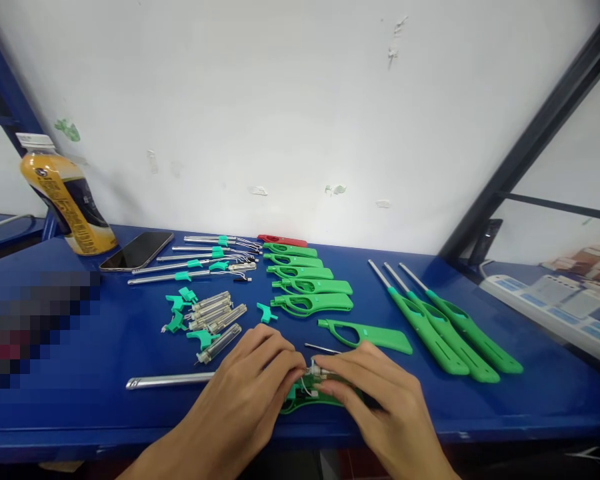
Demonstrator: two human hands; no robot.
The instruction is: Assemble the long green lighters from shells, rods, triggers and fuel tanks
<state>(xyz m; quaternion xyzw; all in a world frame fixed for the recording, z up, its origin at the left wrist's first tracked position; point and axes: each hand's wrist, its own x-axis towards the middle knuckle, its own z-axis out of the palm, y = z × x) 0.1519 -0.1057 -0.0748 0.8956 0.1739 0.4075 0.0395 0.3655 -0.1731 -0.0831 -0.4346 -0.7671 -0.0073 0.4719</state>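
Observation:
Near the table's front edge, my right hand (383, 393) pinches a clear lighter fuel tank (321, 370) between thumb and fingers. Beneath it lies an open green lighter shell (305, 404), partly covered by both hands. My left hand (260, 380) is closed at the tank's valve end. Its fingertips meet by a thin white wire (305, 385), but what they grip is hidden. A silver metal tube (170, 381) sticks out leftward from under my left hand. Just beyond my right hand are another green shell half (375, 335) and a thin metal rod (323, 349).
Several clear tanks (213, 312) and teal triggers (175, 323) lie left of centre. Behind are metal tubes with wires (170, 277), green shells (313, 303) and a red one (283, 241). Three assembled lighters (433, 333) lie right. A phone (137, 251) and bottle (73, 200) stand back left.

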